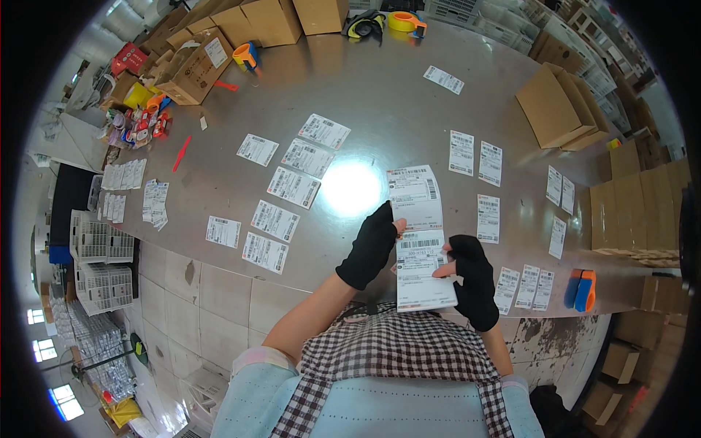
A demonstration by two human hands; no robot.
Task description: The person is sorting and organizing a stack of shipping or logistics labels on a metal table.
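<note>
A strip of white shipping labels [415,196] hangs between my two hands near the table's front edge. Its lower label [426,288] reaches down in front of my checked apron. My left hand [374,247], in a black fingerless glove, pinches the strip's left edge, with the thumb on the front. On the other side my right hand [473,281], gloved the same way, grips the lower label's right edge, its thumb lying across the print. Single labels lie flat on the metal table [358,95], among them one label [488,218] just beyond my right hand.
Several labels [294,187] lie spread to the left, and small stacks [155,203] sit farther left. An orange-and-blue tape dispenser [580,290] stands at the right front. Cardboard boxes [558,108] occupy the right and far edges. A red cutter [182,154] lies at the left.
</note>
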